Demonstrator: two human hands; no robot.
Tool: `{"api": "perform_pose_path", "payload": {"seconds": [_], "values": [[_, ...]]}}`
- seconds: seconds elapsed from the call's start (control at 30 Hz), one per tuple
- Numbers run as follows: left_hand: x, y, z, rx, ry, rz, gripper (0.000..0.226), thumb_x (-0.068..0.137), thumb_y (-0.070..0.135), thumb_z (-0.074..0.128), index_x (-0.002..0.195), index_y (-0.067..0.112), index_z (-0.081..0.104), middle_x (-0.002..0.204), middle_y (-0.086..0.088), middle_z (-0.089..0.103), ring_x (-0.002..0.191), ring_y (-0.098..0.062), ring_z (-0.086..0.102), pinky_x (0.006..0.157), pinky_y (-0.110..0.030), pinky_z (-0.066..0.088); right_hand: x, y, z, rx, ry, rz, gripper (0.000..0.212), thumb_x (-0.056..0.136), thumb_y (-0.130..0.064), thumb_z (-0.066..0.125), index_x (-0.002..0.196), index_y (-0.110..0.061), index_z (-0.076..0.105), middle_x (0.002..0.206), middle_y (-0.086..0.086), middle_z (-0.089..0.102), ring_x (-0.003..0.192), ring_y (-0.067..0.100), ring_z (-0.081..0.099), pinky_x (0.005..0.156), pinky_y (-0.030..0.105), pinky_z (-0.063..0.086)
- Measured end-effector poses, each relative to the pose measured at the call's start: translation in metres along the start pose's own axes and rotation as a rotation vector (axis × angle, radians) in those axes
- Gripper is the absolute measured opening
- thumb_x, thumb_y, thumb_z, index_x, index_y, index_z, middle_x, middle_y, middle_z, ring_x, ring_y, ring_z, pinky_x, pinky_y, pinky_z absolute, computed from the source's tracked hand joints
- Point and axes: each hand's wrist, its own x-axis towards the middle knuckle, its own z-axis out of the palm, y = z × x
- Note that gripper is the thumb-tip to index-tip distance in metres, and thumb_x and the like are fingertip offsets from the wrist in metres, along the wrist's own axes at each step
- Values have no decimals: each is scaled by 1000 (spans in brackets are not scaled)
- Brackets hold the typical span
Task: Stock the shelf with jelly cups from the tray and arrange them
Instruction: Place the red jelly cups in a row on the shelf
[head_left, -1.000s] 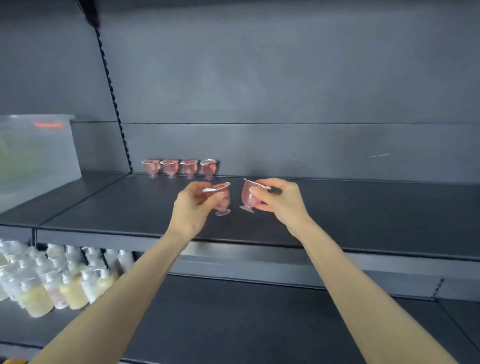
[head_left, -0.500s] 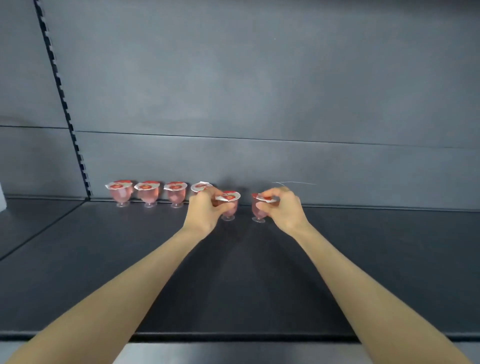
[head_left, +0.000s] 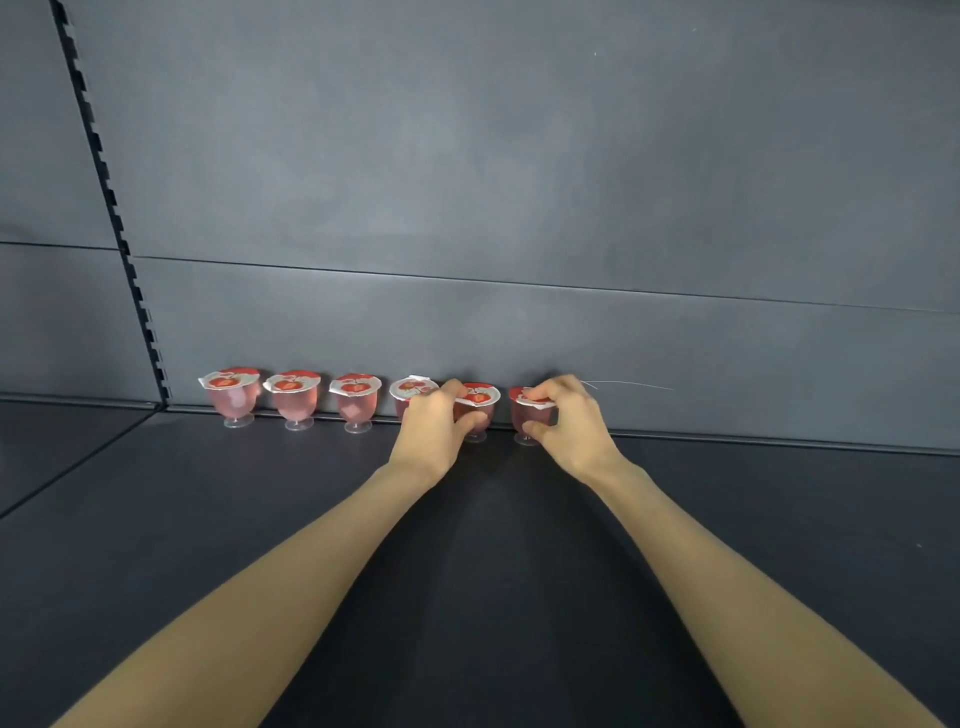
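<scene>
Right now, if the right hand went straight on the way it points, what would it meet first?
The right hand grips the rightmost pink footed plastic jelly cup; straight on, that cup would likely meet the grey metal back panel close behind it, though the gap is hard to judge.

Six pink footed jelly cups (head_left: 356, 402) upright, row along shelf (head_left: 208, 519) back.

One camera rides on the person's head, facing the back panel (head_left: 519, 182) nearly square on and tilted slightly down over the shelf (head_left: 156, 519). It stands close: both forearms run in from the bottom corners, and the left hand (head_left: 431, 431) and right hand (head_left: 571, 426) reach the shelf's back edge mid-frame. The wide lens bows the panel's seams.
</scene>
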Motion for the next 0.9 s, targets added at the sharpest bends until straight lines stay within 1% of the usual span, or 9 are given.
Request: {"api": "perform_pose_path", "payload": {"seconds": [0.1, 0.23, 0.33, 0.5, 0.57, 0.63, 0.73, 0.83, 0.9], "values": [[1, 3, 2, 68, 17, 14, 32, 88, 22, 64, 114, 4, 57, 106, -13, 68, 99, -27, 63, 85, -34, 50, 1, 1, 1, -53, -5, -38, 35, 82, 0, 68, 116, -4, 60, 121, 7, 48, 112, 25, 52, 96, 25, 43], [0, 4, 2, 109, 7, 36, 31, 90, 23, 61, 113, 4, 55, 106, -14, 67, 98, -28, 63, 84, -34, 50, 0, 0, 3, -97, -5, -53, 35, 84, -1, 67, 118, -5, 58, 123, 7, 46, 113, 27, 52, 101, 33, 44], [-3, 7, 0, 133, -4, 35, 31, 91, 23, 60, 114, 4, 53, 107, -14, 67, 98, -28, 63, 84, -36, 50, -2, -1, 4, -117, 1, -54, 34, 85, -3, 66, 118, -6, 57, 124, 6, 45, 113, 29, 52, 99, 35, 44], [-4, 13, -8, 171, -81, 22, 28, 94, 21, 55, 115, 4, 49, 108, -16, 65, 99, -30, 61, 79, -32, 46, -4, -7, -1, -211, 4, -30, 32, 87, -11, 65, 117, -16, 56, 128, 1, 46, 113, 27, 51, 91, 39, 48], [-4, 16, -12, 215, -127, 16, 30, 94, 19, 54, 119, 5, 48, 113, -18, 63, 103, -33, 60, 82, -34, 46, -6, -9, -3, -229, -16, -12, 35, 86, -15, 66, 119, -19, 55, 129, 0, 45, 114, 26, 49, 91, 39, 47], [-6, 20, -17, 239, -174, 10, 35, 93, 19, 56, 125, 7, 47, 117, -17, 62, 106, -33, 58, 86, -36, 47, -9, -12, -6, -246, -55, 13, 44, 85, -20, 68, 126, -20, 52, 134, 0, 41, 121, 27, 43, 93, 40, 45], [-12, 27, -25, 258, -209, 0, 41, 91, 23, 57, 128, 9, 45, 118, -15, 62, 107, -32, 58, 90, -41, 48, -18, -19, -11, -263, -97, 42, 57, 86, -24, 67, 138, -21, 42, 143, 3, 31, 130, 28, 33, 100, 43, 41], [-25, 39, -35, 307, -203, 28, 42, 92, 25, 55, 130, 11, 44, 117, -14, 62, 107, -33, 58, 90, -43, 49, -28, -28, -23, -260, -71, 28, 54, 89, -24, 62, 138, -19, 40, 143, 5, 31, 131, 29, 32, 102, 44, 41], [-37, 51, -44, 377, -173, 70, 40, 92, 28, 53, 129, 14, 45, 116, -13, 63, 106, -33, 58, 87, -42, 49, -39, -36, -36, -271, -57, 4, 51, 91, -24, 59, 138, -18, 40, 144, 6, 30, 131, 29, 31, 101, 45, 41]]}}
